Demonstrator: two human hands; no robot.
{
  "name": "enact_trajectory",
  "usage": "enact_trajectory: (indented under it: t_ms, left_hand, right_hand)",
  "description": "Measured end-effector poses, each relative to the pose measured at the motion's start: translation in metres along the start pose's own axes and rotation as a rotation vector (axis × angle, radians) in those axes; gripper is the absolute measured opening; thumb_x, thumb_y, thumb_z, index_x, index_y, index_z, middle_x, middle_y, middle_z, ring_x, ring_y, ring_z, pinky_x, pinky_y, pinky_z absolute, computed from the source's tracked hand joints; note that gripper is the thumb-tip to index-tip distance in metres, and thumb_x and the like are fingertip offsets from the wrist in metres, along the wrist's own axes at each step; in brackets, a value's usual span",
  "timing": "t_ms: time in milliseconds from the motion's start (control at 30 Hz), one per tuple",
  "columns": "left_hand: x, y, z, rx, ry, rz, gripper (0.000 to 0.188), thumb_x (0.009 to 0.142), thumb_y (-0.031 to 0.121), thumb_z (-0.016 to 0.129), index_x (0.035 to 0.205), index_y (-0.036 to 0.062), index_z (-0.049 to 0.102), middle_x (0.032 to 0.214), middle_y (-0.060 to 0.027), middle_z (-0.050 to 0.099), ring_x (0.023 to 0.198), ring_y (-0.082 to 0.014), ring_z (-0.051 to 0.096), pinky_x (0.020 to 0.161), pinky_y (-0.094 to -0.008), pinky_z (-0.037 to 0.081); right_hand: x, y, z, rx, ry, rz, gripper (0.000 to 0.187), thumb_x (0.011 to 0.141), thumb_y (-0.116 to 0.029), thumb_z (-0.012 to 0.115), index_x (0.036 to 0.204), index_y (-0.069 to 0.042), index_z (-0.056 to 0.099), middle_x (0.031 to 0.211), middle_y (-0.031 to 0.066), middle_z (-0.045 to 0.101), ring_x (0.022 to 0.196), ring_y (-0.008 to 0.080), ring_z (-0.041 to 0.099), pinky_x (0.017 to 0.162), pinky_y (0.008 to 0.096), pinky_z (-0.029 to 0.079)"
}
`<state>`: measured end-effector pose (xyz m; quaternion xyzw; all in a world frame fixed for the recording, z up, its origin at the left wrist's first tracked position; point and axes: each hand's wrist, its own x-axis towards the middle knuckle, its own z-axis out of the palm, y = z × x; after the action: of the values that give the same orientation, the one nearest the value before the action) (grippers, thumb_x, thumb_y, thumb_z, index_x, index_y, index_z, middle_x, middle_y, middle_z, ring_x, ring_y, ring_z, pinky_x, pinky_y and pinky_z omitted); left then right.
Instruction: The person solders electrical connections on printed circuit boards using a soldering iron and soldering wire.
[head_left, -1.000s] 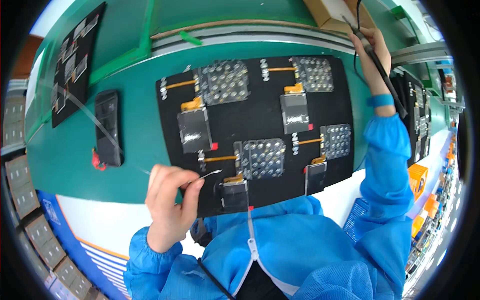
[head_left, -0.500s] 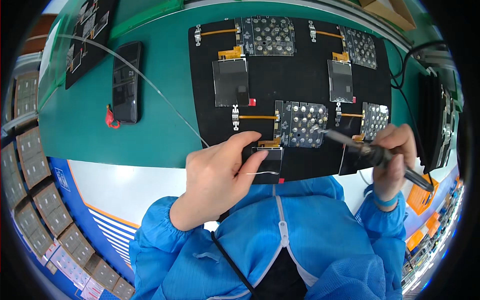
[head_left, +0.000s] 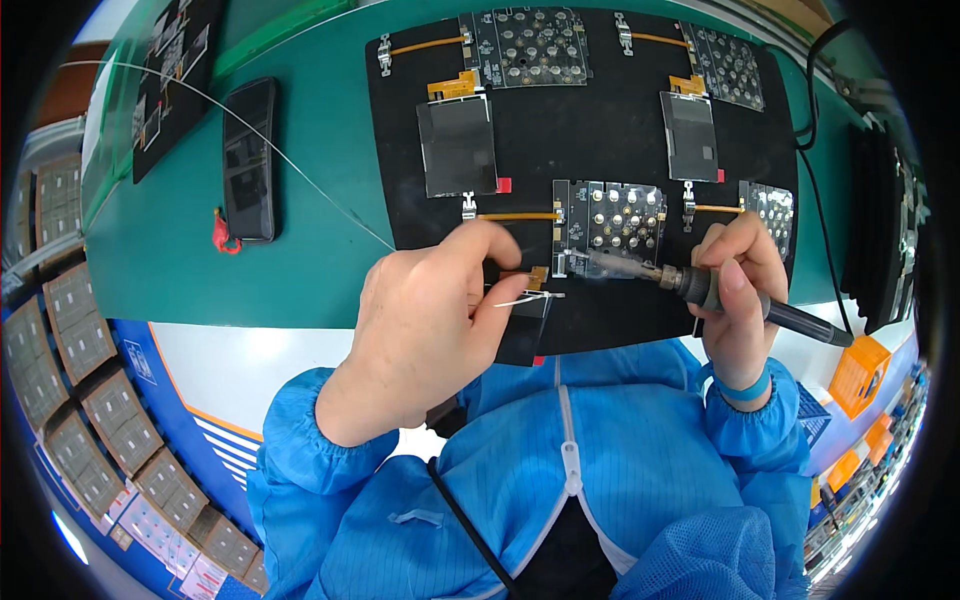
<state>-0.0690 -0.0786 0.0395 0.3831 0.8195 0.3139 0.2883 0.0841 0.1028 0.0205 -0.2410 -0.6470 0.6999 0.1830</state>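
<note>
My left hand (head_left: 410, 315) is closed on a thin silvery solder wire (head_left: 320, 192), whose free end sticks out past the thumb. Its curled fingertips are at the orange flex ribbon (head_left: 540, 275) of a small display (head_left: 525, 330), partly covering both. In my right hand (head_left: 742, 300) is a soldering iron (head_left: 690, 285), gripped like a pen and pointing left. The iron's tip is by the lower left part of a dark circuit board (head_left: 625, 220) with round silvery contacts; whether it touches cannot be made out. An orange strip (head_left: 520, 216) joins this board to a metal connector (head_left: 469, 207).
A black mat (head_left: 570, 140) on the green table (head_left: 330, 110) carries several similar boards, including one at the back (head_left: 530, 47), and displays (head_left: 457, 145). A black phone (head_left: 250, 160) with a red strap lies left. The iron's black cable (head_left: 825, 220) and an orange bin (head_left: 858, 375) are at right.
My right hand has moved left, bringing the iron's tip from the board's contacts to its left edge. My left fingers have drawn in closer around the ribbon, and the display is slightly more tilted.
</note>
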Motion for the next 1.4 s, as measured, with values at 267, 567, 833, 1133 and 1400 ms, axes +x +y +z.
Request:
enact_trajectory:
  t_ms: [267,567,833,1133,1400]
  left_hand:
    - [-0.008,-0.009,-0.003,-0.124,0.057,0.168,0.023,0.077,0.001,0.060,0.096,-0.0018,0.047,0.081,-0.0122,0.047,0.068,-0.0233,0.051,0.060,-0.0297,0.042]
    - [-0.011,-0.007,0.005,0.098,0.222,0.247,0.009,0.071,-0.008,0.062,0.077,-0.0005,0.059,0.088,-0.0090,0.048,0.070,-0.0164,0.050,0.059,-0.0250,0.041]
    - [-0.007,-0.008,0.014,0.029,0.322,0.287,0.015,0.065,-0.006,0.070,0.075,0.0000,0.061,0.082,-0.0076,0.051,0.069,-0.0154,0.053,0.056,-0.0247,0.043]
    - [-0.006,-0.010,0.020,0.055,0.331,0.322,0.015,0.065,-0.006,0.071,0.074,-0.0001,0.060,0.081,-0.0078,0.050,0.068,-0.0162,0.053,0.055,-0.0251,0.043]
    - [-0.005,-0.009,0.023,0.057,0.329,0.342,0.016,0.064,-0.007,0.071,0.073,-0.0005,0.059,0.081,-0.0079,0.049,0.068,-0.0165,0.052,0.054,-0.0256,0.042]
  right_hand:
    - [-0.001,0.004,-0.004,-0.019,-0.018,-0.099,0.022,0.084,-0.024,0.055,0.080,-0.005,0.045,0.065,0.0007,0.045,0.054,0.0034,0.035,0.048,0.0183,0.026]
    - [0.000,0.006,-0.003,-0.013,-0.046,-0.117,0.022,0.084,-0.024,0.056,0.080,-0.004,0.045,0.065,0.0018,0.046,0.054,0.0036,0.035,0.048,0.0186,0.026]
    - [-0.002,0.002,-0.002,-0.046,-0.073,-0.082,0.020,0.083,-0.020,0.057,0.081,-0.004,0.045,0.069,0.0027,0.047,0.054,0.0033,0.037,0.049,0.0186,0.029]
    - [-0.002,0.004,-0.004,-0.069,-0.122,-0.089,0.018,0.083,-0.018,0.056,0.081,-0.005,0.045,0.069,0.0029,0.047,0.054,0.0035,0.038,0.049,0.0192,0.030]
    - [-0.002,0.003,-0.003,-0.070,-0.101,-0.076,0.017,0.083,-0.017,0.056,0.080,-0.004,0.044,0.068,0.0033,0.047,0.056,0.0041,0.038,0.051,0.0195,0.029]
